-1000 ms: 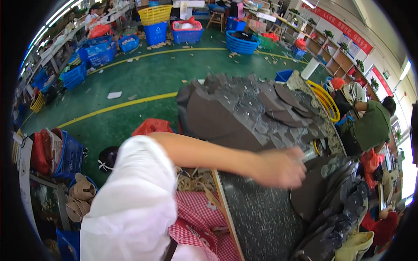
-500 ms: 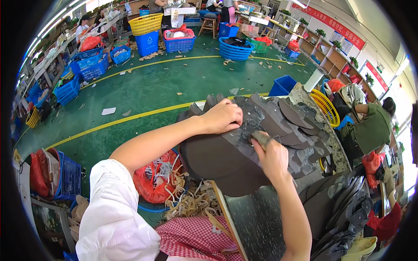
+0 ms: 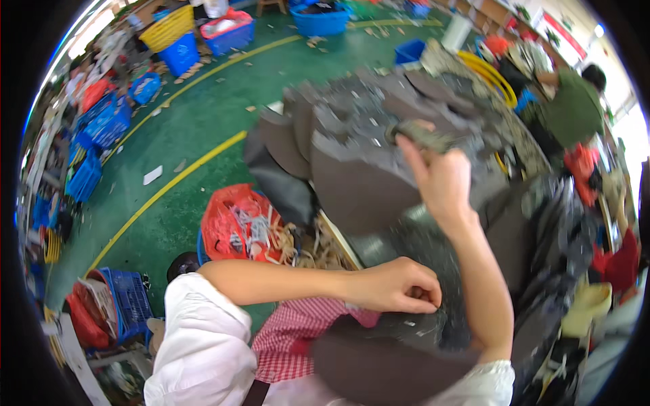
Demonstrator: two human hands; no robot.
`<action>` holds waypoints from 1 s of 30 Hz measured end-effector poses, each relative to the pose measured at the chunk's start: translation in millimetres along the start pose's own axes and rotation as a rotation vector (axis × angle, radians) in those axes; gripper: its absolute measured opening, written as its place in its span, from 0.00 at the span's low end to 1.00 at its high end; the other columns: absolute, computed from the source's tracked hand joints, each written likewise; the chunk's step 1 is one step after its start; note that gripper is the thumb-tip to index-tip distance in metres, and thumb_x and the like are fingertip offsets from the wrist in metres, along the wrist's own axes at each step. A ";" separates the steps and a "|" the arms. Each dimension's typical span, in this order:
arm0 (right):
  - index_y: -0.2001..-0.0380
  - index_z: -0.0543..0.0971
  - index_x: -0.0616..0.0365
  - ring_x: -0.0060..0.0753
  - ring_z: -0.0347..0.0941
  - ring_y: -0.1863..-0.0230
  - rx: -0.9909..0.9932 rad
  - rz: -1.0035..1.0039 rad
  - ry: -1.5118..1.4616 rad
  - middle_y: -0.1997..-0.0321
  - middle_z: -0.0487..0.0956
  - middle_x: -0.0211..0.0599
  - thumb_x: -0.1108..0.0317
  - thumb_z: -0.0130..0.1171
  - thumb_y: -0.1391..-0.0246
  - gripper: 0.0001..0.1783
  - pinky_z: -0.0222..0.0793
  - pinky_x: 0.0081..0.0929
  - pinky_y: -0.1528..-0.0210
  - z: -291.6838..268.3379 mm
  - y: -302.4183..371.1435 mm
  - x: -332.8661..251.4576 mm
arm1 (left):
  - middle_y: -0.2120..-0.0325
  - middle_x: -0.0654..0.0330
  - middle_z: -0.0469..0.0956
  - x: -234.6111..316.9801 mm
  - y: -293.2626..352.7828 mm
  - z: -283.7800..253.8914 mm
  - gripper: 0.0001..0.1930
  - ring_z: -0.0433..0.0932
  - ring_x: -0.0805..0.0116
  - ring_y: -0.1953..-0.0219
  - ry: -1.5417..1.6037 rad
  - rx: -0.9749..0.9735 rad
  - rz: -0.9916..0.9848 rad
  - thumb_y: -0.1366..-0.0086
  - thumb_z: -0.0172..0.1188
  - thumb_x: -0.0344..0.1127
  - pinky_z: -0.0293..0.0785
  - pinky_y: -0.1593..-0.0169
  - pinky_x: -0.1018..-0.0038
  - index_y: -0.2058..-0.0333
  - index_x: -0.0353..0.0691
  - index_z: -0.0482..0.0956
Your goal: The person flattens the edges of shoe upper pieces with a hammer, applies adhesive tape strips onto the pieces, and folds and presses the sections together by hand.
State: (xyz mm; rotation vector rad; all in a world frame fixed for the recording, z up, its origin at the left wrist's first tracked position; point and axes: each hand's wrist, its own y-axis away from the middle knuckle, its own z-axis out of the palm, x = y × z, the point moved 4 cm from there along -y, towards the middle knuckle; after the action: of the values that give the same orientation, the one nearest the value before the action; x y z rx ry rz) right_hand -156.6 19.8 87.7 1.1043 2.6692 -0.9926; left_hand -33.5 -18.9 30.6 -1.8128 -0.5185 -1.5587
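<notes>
A: Which step in hand?

B: Probably the handling of a single dark curved piece (image 3: 396, 369), apart from the overlapping spread (image 3: 365, 176) across the worktop (image 3: 389, 250).

A: Lying where?

B: Just below the left hand (image 3: 393, 287), by the worktop's near edge, blurred, and partly in front of the checked apron (image 3: 298, 335).

A: Gripped there?

B: Cannot tell. Curled nearly closed, with a small gap between thumb and forefinger; very close to the piece's upper edge, but without any visible pinch.

A: And the right hand (image 3: 447, 183)?

B: Closed round a grey-green wad (image 3: 430, 137), over the spread, well apart from the loose piece.

A: Next move?

B: Presumably calling for a sure left-hand pinch on that upper edge, well away from the heap (image 3: 542, 223) along the worktop's right edge.
</notes>
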 end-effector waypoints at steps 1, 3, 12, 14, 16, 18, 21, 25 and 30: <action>0.54 0.77 0.56 0.49 0.78 0.71 0.020 0.004 -0.051 0.66 0.81 0.43 0.62 0.58 0.41 0.14 0.72 0.37 0.69 -22.1 15.0 0.9 | 0.71 0.60 0.77 -26.3 -12.6 19.1 0.07 0.77 0.62 0.68 -0.189 0.015 0.103 0.38 0.61 0.34 0.71 0.64 0.68 0.65 0.36 0.79; 0.55 0.77 0.60 0.41 0.78 0.70 0.013 0.103 -0.217 0.64 0.81 0.43 0.67 0.59 0.42 0.13 0.72 0.30 0.66 -66.0 48.9 5.4 | 0.72 0.63 0.75 -38.0 -22.9 30.1 0.06 0.75 0.62 0.66 -0.596 0.098 0.336 0.41 0.62 0.36 0.67 0.61 0.67 0.68 0.42 0.79; 0.55 0.78 0.63 0.39 0.82 0.68 -0.505 0.583 -0.407 0.62 0.82 0.43 0.72 0.64 0.48 0.16 0.75 0.26 0.67 -119.7 222.4 -3.1 | 0.67 0.63 0.74 -29.2 -24.2 25.2 0.09 0.74 0.66 0.61 -0.713 -0.063 0.116 0.44 0.63 0.29 0.63 0.55 0.69 0.63 0.42 0.80; 0.54 0.77 0.62 0.44 0.81 0.69 -0.426 0.498 -0.434 0.63 0.81 0.45 0.74 0.65 0.50 0.18 0.75 0.28 0.69 -119.4 225.8 -2.6 | 0.66 0.62 0.74 -21.2 -32.1 21.8 0.11 0.74 0.66 0.61 -0.714 -0.113 0.079 0.45 0.63 0.28 0.63 0.54 0.68 0.62 0.41 0.79; 0.53 0.77 0.61 0.43 0.80 0.73 -0.467 0.479 -0.422 0.67 0.81 0.43 0.74 0.66 0.54 0.21 0.74 0.28 0.72 -123.3 221.8 -4.7 | 0.66 0.62 0.74 -19.0 -36.3 18.8 0.12 0.74 0.65 0.61 -0.741 -0.233 0.030 0.46 0.64 0.28 0.64 0.53 0.68 0.61 0.41 0.80; 0.59 0.79 0.63 0.36 0.80 0.72 -0.497 0.524 -0.406 0.69 0.81 0.44 0.75 0.64 0.51 0.14 0.73 0.26 0.68 -124.8 218.7 -3.0 | 0.66 0.62 0.75 -21.8 -36.7 15.0 0.12 0.74 0.63 0.60 -0.679 -0.246 0.032 0.46 0.64 0.29 0.64 0.53 0.68 0.61 0.41 0.80; 0.59 0.79 0.64 0.37 0.79 0.74 -0.483 0.537 -0.416 0.70 0.81 0.43 0.74 0.64 0.52 0.15 0.73 0.26 0.69 -120.4 216.5 3.6 | 0.65 0.61 0.75 -21.4 -40.3 11.2 0.11 0.74 0.63 0.61 -0.651 -0.282 0.156 0.46 0.65 0.29 0.65 0.52 0.67 0.63 0.39 0.79; 0.58 0.79 0.64 0.36 0.79 0.74 -0.479 0.559 -0.453 0.69 0.81 0.44 0.75 0.63 0.51 0.15 0.72 0.25 0.70 -118.3 213.9 7.9 | 0.65 0.62 0.76 -17.6 -37.6 11.6 0.10 0.73 0.65 0.66 -0.805 -0.334 0.384 0.49 0.63 0.31 0.67 0.52 0.64 0.66 0.39 0.78; 0.58 0.78 0.65 0.34 0.79 0.74 -0.352 0.540 -0.371 0.69 0.80 0.44 0.75 0.62 0.50 0.14 0.72 0.25 0.70 -117.4 206.0 10.8 | 0.66 0.64 0.76 -16.0 -37.6 14.7 0.08 0.73 0.68 0.68 -1.022 -0.366 0.528 0.49 0.60 0.33 0.68 0.52 0.62 0.68 0.40 0.79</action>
State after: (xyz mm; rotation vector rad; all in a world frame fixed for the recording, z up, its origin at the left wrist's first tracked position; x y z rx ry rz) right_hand -10.1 205.3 66.3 1.2980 1.9874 -0.5360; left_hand -52.2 19.6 23.3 -2.6911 -0.1435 -0.3006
